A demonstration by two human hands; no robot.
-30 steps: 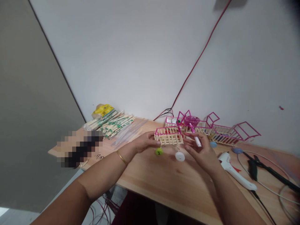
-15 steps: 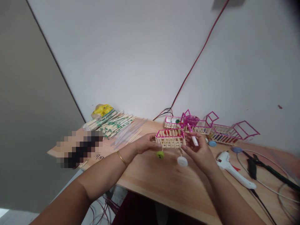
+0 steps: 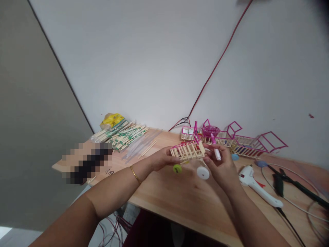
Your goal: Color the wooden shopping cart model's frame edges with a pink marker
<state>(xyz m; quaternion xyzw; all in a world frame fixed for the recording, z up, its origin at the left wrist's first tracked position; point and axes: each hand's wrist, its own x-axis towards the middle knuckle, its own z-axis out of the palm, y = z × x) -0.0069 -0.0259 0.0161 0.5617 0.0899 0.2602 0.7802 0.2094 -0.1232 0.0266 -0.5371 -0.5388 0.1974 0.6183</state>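
Observation:
Between my two hands hangs a small model cart (image 3: 187,152) made of wooden sticks, its top edge coloured pink. A green wheel (image 3: 177,168) and a white wheel (image 3: 203,173) show beneath it. My left hand (image 3: 164,159) pinches the cart's left end; the far fingers are hidden behind it. With thumb and fingertips, my right hand (image 3: 221,164) steadies the right end, and a pink-and-white marker (image 3: 216,148) rests between its fingers. Behind stand more pink-edged stick carts (image 3: 248,145) and a pink cup (image 3: 211,131).
A white glue gun (image 3: 259,187) lies at the right, near dark-handled pliers (image 3: 280,178) and loose cable. Bundled wooden sticks (image 3: 127,136), clear strips (image 3: 144,145) and a yellow bag (image 3: 112,120) sit at the left back. The wooden table's (image 3: 164,195) front edge is close to me.
The cart has tilted in my hands, so its slatted side and underside wheels face me more. My right hand and the marker have shifted slightly right.

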